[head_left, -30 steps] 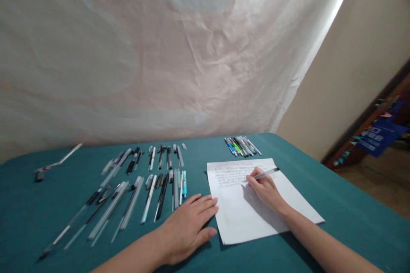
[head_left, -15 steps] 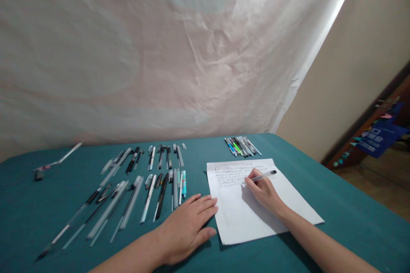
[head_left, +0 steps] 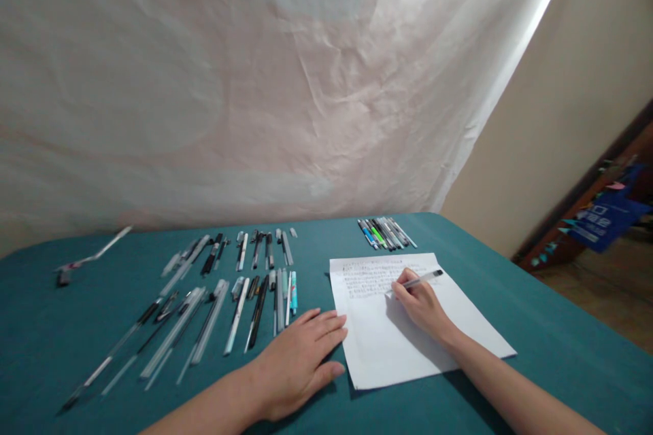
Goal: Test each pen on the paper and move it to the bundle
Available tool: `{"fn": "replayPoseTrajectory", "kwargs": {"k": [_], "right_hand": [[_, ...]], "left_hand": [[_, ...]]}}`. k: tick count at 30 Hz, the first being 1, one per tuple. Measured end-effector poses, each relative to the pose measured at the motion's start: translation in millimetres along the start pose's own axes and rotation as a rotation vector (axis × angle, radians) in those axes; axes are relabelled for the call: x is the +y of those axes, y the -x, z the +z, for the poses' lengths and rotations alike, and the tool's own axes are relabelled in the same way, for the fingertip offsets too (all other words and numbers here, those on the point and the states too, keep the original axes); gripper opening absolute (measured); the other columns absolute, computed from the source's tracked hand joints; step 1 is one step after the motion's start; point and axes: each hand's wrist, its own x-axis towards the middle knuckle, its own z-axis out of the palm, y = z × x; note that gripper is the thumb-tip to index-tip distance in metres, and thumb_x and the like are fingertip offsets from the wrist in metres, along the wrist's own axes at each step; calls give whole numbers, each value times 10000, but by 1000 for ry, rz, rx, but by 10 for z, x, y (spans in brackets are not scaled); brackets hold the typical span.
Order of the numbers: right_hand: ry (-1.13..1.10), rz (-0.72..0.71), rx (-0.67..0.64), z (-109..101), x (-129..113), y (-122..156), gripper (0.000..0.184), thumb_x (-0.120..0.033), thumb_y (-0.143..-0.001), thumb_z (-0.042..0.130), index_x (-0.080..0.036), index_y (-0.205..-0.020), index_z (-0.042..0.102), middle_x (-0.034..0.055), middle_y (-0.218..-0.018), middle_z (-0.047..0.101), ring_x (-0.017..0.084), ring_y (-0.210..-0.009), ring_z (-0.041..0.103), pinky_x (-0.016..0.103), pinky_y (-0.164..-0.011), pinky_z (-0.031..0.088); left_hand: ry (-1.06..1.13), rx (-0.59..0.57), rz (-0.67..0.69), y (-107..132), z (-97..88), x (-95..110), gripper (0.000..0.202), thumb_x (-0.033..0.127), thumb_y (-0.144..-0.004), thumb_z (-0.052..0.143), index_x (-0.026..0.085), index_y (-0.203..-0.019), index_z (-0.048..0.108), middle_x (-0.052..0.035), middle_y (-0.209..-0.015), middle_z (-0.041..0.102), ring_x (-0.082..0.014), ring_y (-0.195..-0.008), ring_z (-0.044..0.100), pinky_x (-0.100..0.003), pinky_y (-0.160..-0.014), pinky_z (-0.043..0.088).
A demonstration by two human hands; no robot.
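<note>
A sheet of white paper (head_left: pixel 408 346) lies on the green-covered table, with several lines of handwriting across its upper part. My right hand (head_left: pixel 419 302) rests on the sheet, its fingers closed round a clear pen (head_left: pixel 426 278) with a dark end. The pen's tip is at the lowest written line, partly hidden by the fingers. Flat on the table, my left hand (head_left: pixel 303 360) has its fingers stretched out and holds nothing. Its fingertips touch the paper's left edge. Just beyond this hand lies a light blue pen (head_left: pixel 293 293).
Two rows of disassembled pens, caps and refills (head_left: pixel 237 316) spread over the table's left half. A bundle of pens (head_left: pixel 386 234) lies beyond the paper. At the far left is a thin white item with a dark block (head_left: pixel 64 277). A pale cloth (head_left: pixel 255 81) hangs behind the table (head_left: pixel 556 326).
My right hand and the pen have shifted very slightly to the right along the written line. The left hand and the paper stay in place.
</note>
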Motion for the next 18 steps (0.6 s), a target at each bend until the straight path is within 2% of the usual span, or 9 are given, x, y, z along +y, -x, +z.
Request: {"fn": "replayPoseTrajectory", "kwargs": {"k": [18], "right_hand": [[-16,-2,6,-3,-39,-5,187,-278,-774,463,-201,-610,418,-50,-522,408,107,-493,386,239,-482,279]], "left_hand": [[-5,4,1,-1,5,-5,455,434,-906,332,266,-1329,345,-38,-1407,341,-210,-1288,298,-431,-1075,191]]}}
